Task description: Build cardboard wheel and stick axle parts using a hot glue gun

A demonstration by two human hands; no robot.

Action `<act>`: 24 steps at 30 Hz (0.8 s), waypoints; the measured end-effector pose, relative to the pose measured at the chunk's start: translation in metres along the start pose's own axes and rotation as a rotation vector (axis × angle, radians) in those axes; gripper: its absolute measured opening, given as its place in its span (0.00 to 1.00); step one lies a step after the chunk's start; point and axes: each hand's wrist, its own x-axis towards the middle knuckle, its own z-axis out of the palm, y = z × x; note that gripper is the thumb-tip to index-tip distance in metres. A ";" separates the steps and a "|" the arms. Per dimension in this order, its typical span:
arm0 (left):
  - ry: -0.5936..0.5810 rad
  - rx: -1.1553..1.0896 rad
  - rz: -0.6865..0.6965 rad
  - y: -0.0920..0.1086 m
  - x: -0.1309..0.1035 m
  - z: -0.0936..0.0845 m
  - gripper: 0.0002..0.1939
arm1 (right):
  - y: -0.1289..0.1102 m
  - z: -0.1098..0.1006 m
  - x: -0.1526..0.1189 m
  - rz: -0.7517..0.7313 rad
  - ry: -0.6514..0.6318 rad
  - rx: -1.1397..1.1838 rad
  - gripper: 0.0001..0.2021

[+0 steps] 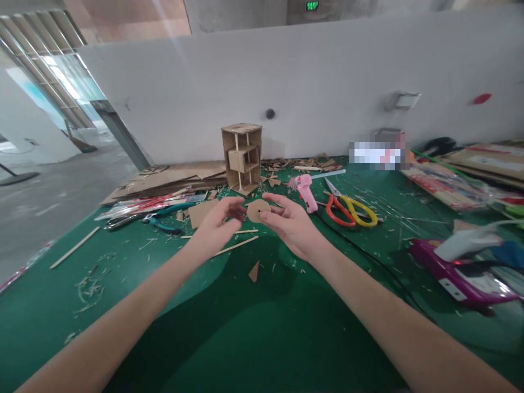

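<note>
A round cardboard disc [254, 212] with a small dark hole is held up over the green table. My right hand [289, 224] pinches its right side between thumb and fingers. On the disc's left, my left hand [221, 221] is curved with thumb and fingers apart, close to the edge; nothing shows in it. Behind the hands stands a cardboard shelf tower [244, 158] with several levels and thin wooden posts. Thin wooden sticks [237, 245] and a cardboard scrap [254, 272] lie below the hands.
To the right are a pink glue gun [305, 192], scissors [347, 210] with orange and yellow handles, and a purple power strip [462, 275]. Teal-handled pliers [161, 222] and stacked cardboard [176, 177] lie left. A glue gun cord [368, 254] crosses the green table [262, 338].
</note>
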 end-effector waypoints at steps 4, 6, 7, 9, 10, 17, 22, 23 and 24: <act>-0.022 -0.286 -0.068 0.015 -0.003 -0.001 0.19 | -0.001 0.001 -0.002 0.021 -0.105 -0.004 0.22; -0.012 -0.278 -0.083 0.020 -0.005 0.000 0.18 | 0.000 0.001 -0.002 0.001 -0.156 -0.011 0.20; 0.000 -0.276 -0.085 0.021 -0.006 0.001 0.17 | 0.001 0.000 -0.002 -0.012 -0.173 -0.014 0.19; 0.015 -0.298 -0.095 0.022 -0.007 0.004 0.15 | 0.003 -0.001 -0.001 -0.028 -0.178 -0.022 0.19; 0.018 -0.321 -0.104 0.022 -0.007 0.004 0.15 | 0.005 -0.002 -0.001 -0.031 -0.172 -0.028 0.19; -0.001 -0.348 -0.207 0.012 -0.002 0.006 0.18 | 0.015 -0.006 0.004 -0.057 -0.110 -0.210 0.19; -0.173 -0.282 -0.176 -0.005 0.004 0.003 0.17 | 0.021 -0.007 0.007 -0.023 -0.092 -0.363 0.19; -0.181 -0.267 -0.171 -0.009 0.005 0.003 0.16 | 0.023 -0.008 0.008 -0.024 -0.099 -0.385 0.19; -0.172 -0.249 -0.165 -0.013 0.007 0.003 0.16 | 0.024 -0.009 0.009 -0.033 -0.102 -0.409 0.19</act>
